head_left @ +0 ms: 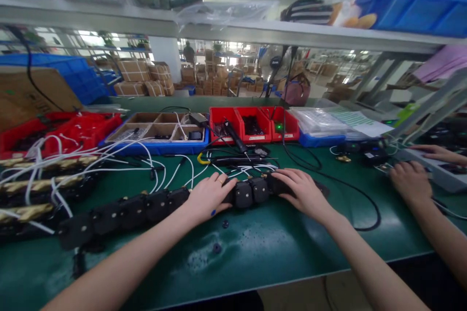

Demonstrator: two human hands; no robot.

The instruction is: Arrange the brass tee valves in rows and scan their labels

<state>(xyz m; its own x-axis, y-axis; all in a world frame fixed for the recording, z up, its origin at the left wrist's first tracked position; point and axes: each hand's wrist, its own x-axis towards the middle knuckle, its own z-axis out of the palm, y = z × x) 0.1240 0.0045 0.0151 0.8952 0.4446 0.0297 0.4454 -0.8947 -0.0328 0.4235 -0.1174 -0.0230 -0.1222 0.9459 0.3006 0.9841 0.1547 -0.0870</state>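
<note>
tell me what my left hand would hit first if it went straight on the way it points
The left hand would probably meet the black block just ahead in the row; height is unclear, so it might skim over the top.

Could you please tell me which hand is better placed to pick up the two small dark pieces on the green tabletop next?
Probably the left hand: it rests on the black units just beyond the small dark pieces; the right hand is farther off.
</note>
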